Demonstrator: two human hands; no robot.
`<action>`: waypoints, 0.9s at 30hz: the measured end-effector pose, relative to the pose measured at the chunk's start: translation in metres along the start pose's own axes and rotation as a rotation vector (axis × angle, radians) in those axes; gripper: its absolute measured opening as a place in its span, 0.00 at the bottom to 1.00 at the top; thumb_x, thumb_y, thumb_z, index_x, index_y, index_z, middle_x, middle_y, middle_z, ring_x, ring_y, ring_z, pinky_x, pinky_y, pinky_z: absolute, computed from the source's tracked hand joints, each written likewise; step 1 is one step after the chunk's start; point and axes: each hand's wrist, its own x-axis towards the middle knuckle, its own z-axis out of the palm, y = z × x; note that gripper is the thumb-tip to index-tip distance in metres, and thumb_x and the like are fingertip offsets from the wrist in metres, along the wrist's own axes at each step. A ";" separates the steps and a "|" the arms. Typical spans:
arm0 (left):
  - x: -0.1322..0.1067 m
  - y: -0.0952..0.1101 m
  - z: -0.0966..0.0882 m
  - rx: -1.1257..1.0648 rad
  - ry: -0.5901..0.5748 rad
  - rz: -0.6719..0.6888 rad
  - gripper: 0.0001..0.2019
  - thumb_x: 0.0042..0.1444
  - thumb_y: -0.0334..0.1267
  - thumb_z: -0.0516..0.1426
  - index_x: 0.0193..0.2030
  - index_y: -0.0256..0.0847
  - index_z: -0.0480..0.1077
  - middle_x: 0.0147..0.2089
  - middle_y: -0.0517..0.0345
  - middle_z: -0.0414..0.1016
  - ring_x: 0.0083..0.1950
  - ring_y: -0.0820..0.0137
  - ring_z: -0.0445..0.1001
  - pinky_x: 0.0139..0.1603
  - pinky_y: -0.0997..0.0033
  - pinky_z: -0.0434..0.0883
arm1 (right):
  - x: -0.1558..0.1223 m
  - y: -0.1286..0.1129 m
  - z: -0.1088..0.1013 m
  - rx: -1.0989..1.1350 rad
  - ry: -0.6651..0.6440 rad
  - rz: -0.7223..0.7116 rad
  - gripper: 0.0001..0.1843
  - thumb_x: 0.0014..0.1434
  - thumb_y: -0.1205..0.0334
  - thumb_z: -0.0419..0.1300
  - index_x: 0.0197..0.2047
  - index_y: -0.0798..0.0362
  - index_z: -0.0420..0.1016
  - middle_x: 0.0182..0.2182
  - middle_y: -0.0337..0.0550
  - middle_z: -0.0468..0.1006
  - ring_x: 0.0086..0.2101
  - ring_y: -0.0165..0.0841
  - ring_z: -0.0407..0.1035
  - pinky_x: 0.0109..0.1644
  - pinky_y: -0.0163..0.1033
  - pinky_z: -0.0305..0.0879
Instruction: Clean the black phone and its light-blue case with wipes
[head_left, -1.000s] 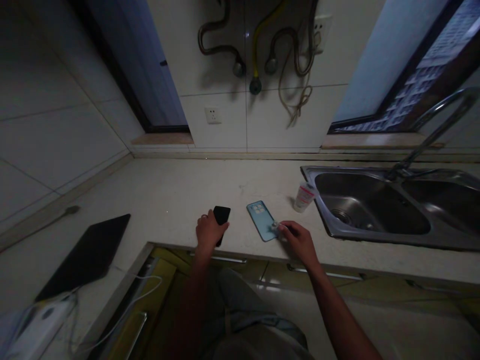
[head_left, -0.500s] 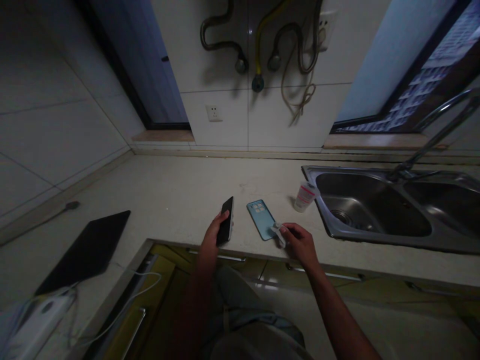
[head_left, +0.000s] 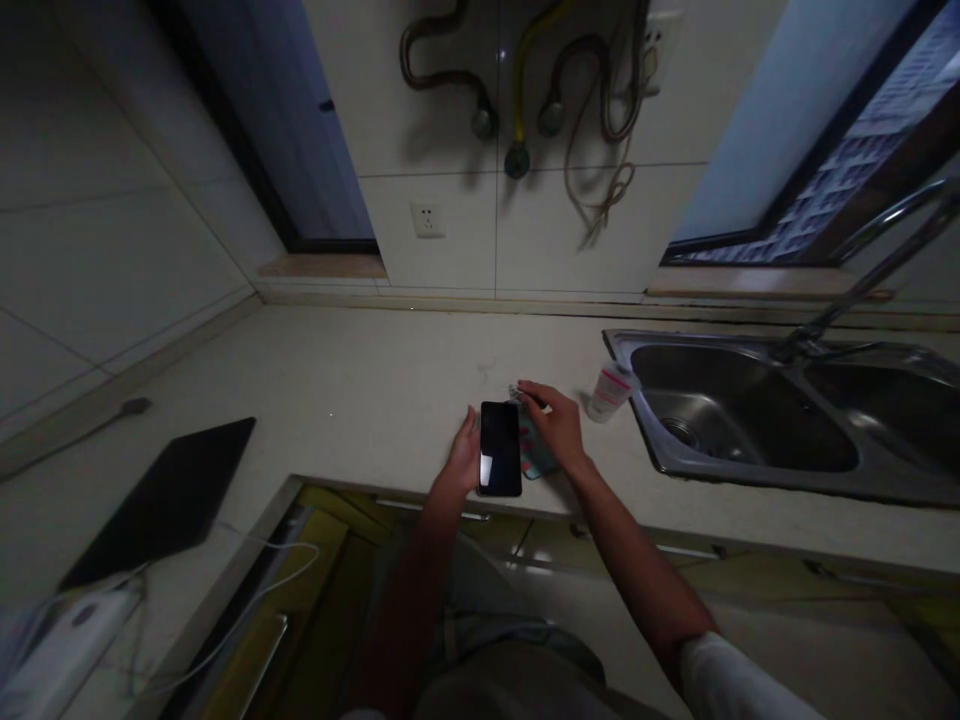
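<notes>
My left hand point(head_left: 463, 462) grips a black phone point(head_left: 500, 449) by its left edge, screen up, just above the counter's front edge. My right hand point(head_left: 551, 425) is right beside the phone's top right corner, fingers pinched on a small pale wipe point(head_left: 517, 392). A light blue phone case point(head_left: 537, 455) lies on the counter, mostly hidden under my right hand and the phone.
A small white cup with a pink band point(head_left: 609, 388) stands beside the steel double sink point(head_left: 757, 420) at the right. A dark flat board point(head_left: 161, 500) lies on the left counter, with a white device and cable point(head_left: 67, 640) near it. Hoses point(head_left: 525, 90) hang on the tiled wall.
My left hand lifted the phone from the counter, turned it screen up and moved it right over the blue case. My right hand moved up and left with the wipe.
</notes>
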 end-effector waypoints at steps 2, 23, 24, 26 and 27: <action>0.002 -0.001 0.000 -0.009 0.041 0.015 0.36 0.62 0.64 0.44 0.60 0.33 0.69 0.49 0.37 0.79 0.52 0.48 0.78 0.56 0.45 0.70 | 0.004 0.004 0.019 -0.111 -0.125 -0.051 0.14 0.63 0.62 0.57 0.47 0.50 0.82 0.49 0.48 0.82 0.50 0.41 0.76 0.57 0.50 0.70; 0.007 -0.002 -0.022 -0.016 0.040 -0.002 0.37 0.62 0.59 0.48 0.68 0.31 0.60 0.54 0.35 0.77 0.55 0.51 0.77 0.60 0.48 0.66 | -0.113 -0.005 -0.016 -0.400 -0.611 -0.304 0.38 0.66 0.62 0.58 0.74 0.50 0.45 0.69 0.55 0.56 0.68 0.45 0.50 0.69 0.60 0.54; 0.008 -0.002 -0.022 -0.013 0.042 -0.001 0.37 0.62 0.60 0.48 0.66 0.30 0.62 0.53 0.35 0.78 0.55 0.51 0.77 0.61 0.49 0.66 | -0.113 -0.001 -0.017 -0.412 -0.582 -0.280 0.40 0.66 0.61 0.58 0.74 0.50 0.42 0.70 0.56 0.53 0.69 0.46 0.48 0.69 0.62 0.53; 0.009 -0.003 -0.021 -0.006 0.048 0.000 0.35 0.62 0.60 0.49 0.63 0.29 0.66 0.50 0.37 0.79 0.53 0.52 0.77 0.61 0.51 0.66 | -0.111 0.008 -0.017 -0.421 -0.535 -0.236 0.43 0.67 0.58 0.58 0.75 0.49 0.36 0.72 0.57 0.47 0.70 0.47 0.44 0.69 0.63 0.52; 0.009 -0.003 -0.021 -0.001 0.058 -0.001 0.34 0.62 0.59 0.50 0.61 0.30 0.68 0.49 0.38 0.80 0.52 0.52 0.78 0.60 0.51 0.67 | -0.109 0.011 -0.016 -0.417 -0.520 -0.221 0.44 0.67 0.57 0.58 0.75 0.49 0.34 0.72 0.57 0.45 0.70 0.48 0.41 0.69 0.64 0.52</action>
